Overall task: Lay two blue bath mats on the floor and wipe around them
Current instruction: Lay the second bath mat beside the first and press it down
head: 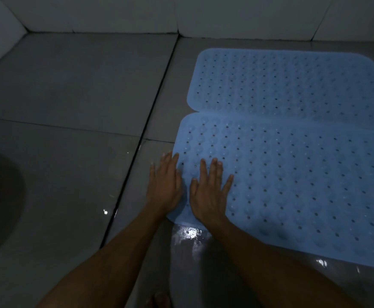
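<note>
Two perforated blue bath mats, the near mat (292, 185) and the far mat (292, 85), are laid flat on the wet grey tiled floor (70, 85), long edges touching, long axes running left to right, while the near mat's left end is pressed by the flat, straight-fingered left hand (164, 185) and right hand (209, 192).

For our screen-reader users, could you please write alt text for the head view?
Both hands, the left hand and right hand, press flat on the left end of the near blue mat, which lies edge to edge with the far blue mat on a wet grey tile floor.
</note>
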